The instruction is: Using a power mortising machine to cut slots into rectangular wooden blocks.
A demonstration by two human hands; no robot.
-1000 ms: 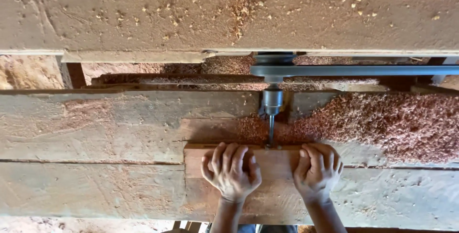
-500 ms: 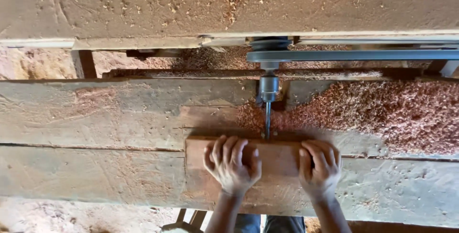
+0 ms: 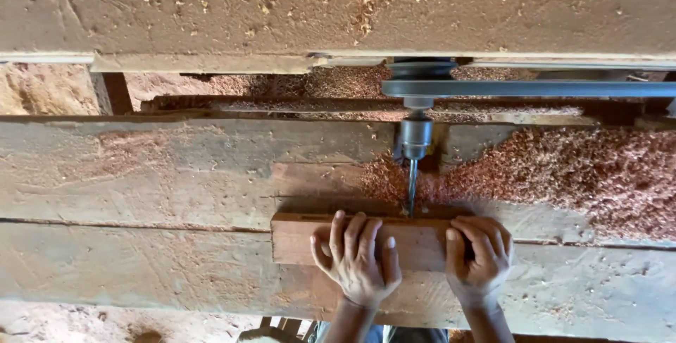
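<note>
Wood block [image 3: 415, 241] lies on bench [image 3: 176, 174], before drill bit [image 3: 412, 188].

packages: none in view
labels: none in view
signs: none in view
screens: none in view
printed matter, 12 to 6 o'clock: none; only bare wood and sawdust surfaces show
</note>
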